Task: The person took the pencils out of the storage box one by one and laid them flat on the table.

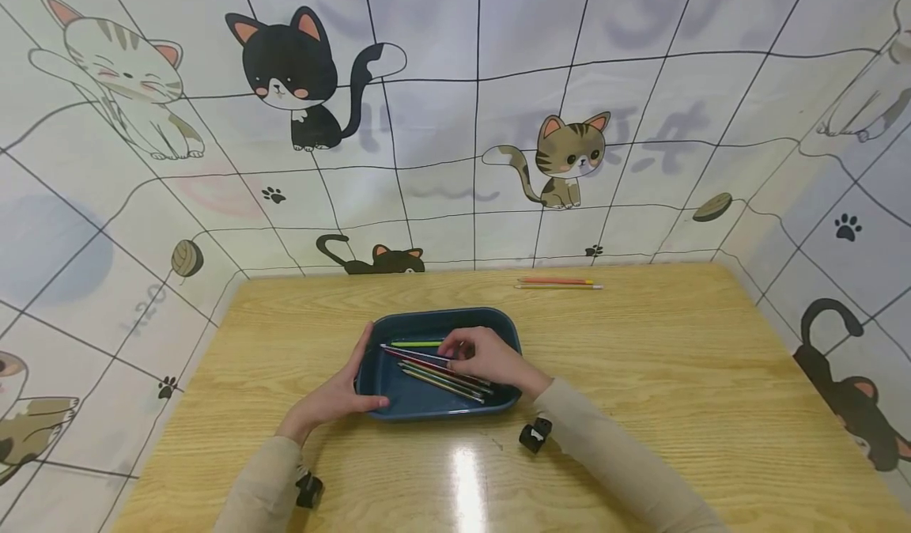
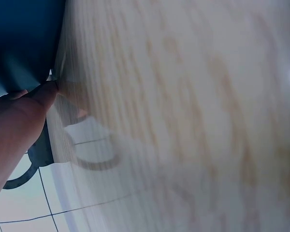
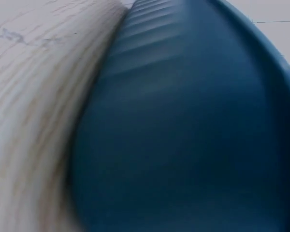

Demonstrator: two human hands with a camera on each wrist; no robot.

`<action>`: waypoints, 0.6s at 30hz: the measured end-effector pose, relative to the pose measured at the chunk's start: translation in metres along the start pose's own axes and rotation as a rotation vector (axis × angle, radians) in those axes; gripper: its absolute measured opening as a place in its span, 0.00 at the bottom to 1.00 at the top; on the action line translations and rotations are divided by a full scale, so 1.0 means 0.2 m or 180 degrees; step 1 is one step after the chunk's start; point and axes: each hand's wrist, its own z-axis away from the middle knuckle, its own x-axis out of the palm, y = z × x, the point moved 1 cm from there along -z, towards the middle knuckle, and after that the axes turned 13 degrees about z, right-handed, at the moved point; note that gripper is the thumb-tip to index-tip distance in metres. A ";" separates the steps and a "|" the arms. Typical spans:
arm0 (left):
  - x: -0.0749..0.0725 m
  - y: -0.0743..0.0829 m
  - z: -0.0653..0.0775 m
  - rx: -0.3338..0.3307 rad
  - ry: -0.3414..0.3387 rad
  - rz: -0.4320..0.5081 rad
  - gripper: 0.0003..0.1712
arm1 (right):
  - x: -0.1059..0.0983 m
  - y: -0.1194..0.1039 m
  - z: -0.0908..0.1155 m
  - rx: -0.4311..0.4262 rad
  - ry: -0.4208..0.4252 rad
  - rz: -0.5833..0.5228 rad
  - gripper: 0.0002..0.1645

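A dark blue tray (image 1: 420,416) lies on the table with several colored pencils (image 1: 441,381) in it. My left hand (image 1: 340,395) holds the tray's left end, its thumb over the front left rim and its fingers along the outer side. In the left wrist view, part of this hand (image 2: 19,121) shows against the tray wall (image 2: 24,43). My right hand (image 1: 491,355) reaches over the right rim, with curled fingertips pinching at a pale purple pencil (image 1: 413,352). A bright green pencil (image 1: 415,344) lies behind it. The right wrist view shows only the tray's outer wall (image 3: 183,121).
Two pencils, an orange one (image 1: 551,281) and a pale yellowish one (image 1: 555,286), lie at the back of the wooden table (image 1: 640,359). A cat-patterned cloth (image 1: 441,137) surrounds the back and sides. A black wrist camera (image 1: 535,434) hangs below each sleeve.
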 end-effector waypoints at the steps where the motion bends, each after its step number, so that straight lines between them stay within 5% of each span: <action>1: 0.00 0.00 0.00 -0.0002 -0.0002 -0.0005 0.69 | -0.01 0.00 0.00 -0.0029 0.0019 0.0005 0.10; 7: 0.00 0.01 0.01 -0.0011 0.0001 -0.0022 0.69 | -0.08 0.00 0.03 -0.0137 0.0080 -0.0001 0.11; 18: 0.00 0.00 0.00 0.0026 0.0005 -0.0058 0.69 | -0.25 0.03 0.18 0.0116 0.0096 0.0047 0.13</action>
